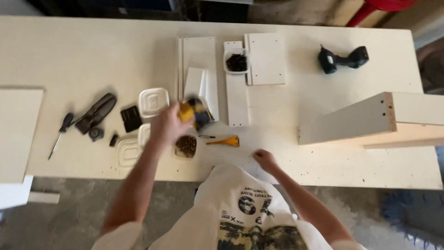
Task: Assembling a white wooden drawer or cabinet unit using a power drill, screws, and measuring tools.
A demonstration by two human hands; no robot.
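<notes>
My left hand is stretched out over the white worktable and grips a yellow and black power tool, which is blurred by motion. Just below it stands a small tub of dark screws. A yellow-handled tool lies to the right of the tub. My right hand rests near the table's front edge with its fingers curled; nothing shows in it.
White panels lie at the table's middle, with a cup of dark screws on one. A black drill lies far right. A partly built white box stands right. Lids, a screwdriver and black parts lie left.
</notes>
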